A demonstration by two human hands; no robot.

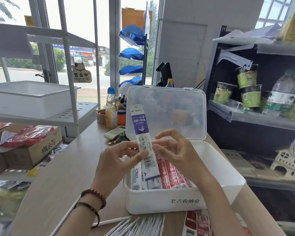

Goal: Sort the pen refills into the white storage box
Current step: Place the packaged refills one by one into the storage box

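Where the left hand (116,160) pinches, the flat plastic refill packet (140,126) stands.

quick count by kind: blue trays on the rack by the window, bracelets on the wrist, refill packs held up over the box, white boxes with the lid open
blue trays: 4
bracelets: 2
refill pack held up: 1
white box with open lid: 1
total: 8

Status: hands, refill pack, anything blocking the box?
Left hand pinches purple refill pack, upright over white storage box. Right hand at pack's edge, grip unclear. Lid open, nothing blocking.
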